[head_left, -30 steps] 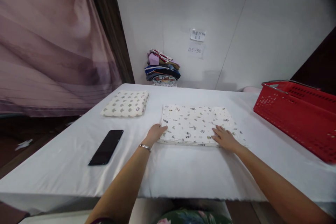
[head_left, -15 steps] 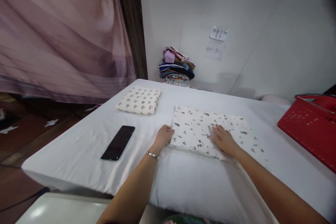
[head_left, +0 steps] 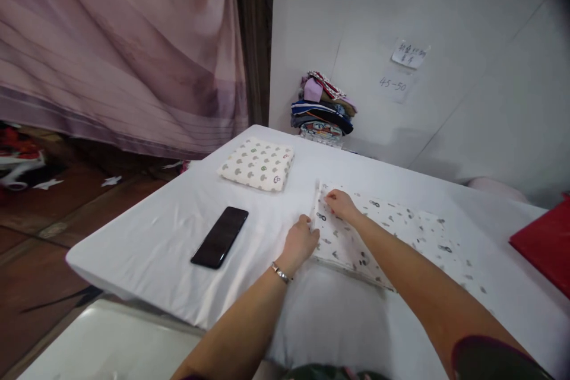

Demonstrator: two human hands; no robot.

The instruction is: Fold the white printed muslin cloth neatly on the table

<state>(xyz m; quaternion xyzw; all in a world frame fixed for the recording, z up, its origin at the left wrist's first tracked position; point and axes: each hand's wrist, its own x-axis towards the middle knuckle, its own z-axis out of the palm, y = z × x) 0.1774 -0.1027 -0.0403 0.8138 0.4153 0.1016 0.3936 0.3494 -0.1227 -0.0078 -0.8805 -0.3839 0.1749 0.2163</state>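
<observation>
A folded white cloth (head_left: 414,222) with small grey and dark prints lies flat on the white-covered table. My left hand (head_left: 300,243), wearing a metal bracelet on its wrist, is at the cloth's left edge, with thumb and fingers closed on that edge. Over the cloth's far left corner is my right hand (head_left: 342,205), its fingertips drawn together on the fabric; the exact grip is partly hidden. My right forearm crosses above the cloth and covers part of it. Further back on the left sits a thicker folded cloth (head_left: 258,164) with grey mushroom-like prints.
A black phone (head_left: 220,237) lies left of my left hand. At the right edge stands a red container (head_left: 545,243). A stack of folded fabrics (head_left: 323,108) rises behind the table's far edge. A pale stool-like surface (head_left: 111,338) is at lower left, near a pink curtain (head_left: 124,47).
My right hand has moved left across the cloth, from its middle to the far left corner, its fingers now drawn together. My left hand stays at the left edge. The view has turned left.
</observation>
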